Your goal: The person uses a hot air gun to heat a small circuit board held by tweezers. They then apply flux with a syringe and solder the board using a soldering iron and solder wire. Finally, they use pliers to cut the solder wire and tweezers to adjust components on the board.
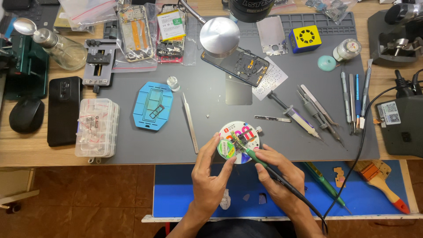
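Nearest the lower edge of the frame, I am seeing my left hand [210,174] curling around a small green solder spool [226,149], thumb and fingertips pinching its rim, so that hand is narrowed onto the spool. Beside it, my right hand [276,176] is gripping a green-handled soldering iron [253,156] like a pen, fingers closed on the handle, its black cable [348,176] trailing off to the lower right. The iron's tip is pointing at a small part clamped on the round white fixture [246,132], which is sitting at the near edge of the grey mat [198,128], lower centre of the frame; spool and tip are meeting just over it. Judging from this, the soldering is mid-way: the part is mounted and tool and solder are in place, but I cannot tell whether any joint is finished.

Farther up the counter [26,150], steel tweezers [190,128] are lying left of the fixture, with a blue hexagonal jig [152,105] beyond. An opened phone [240,66] is resting in the upper centre under a round lamp head [219,36].
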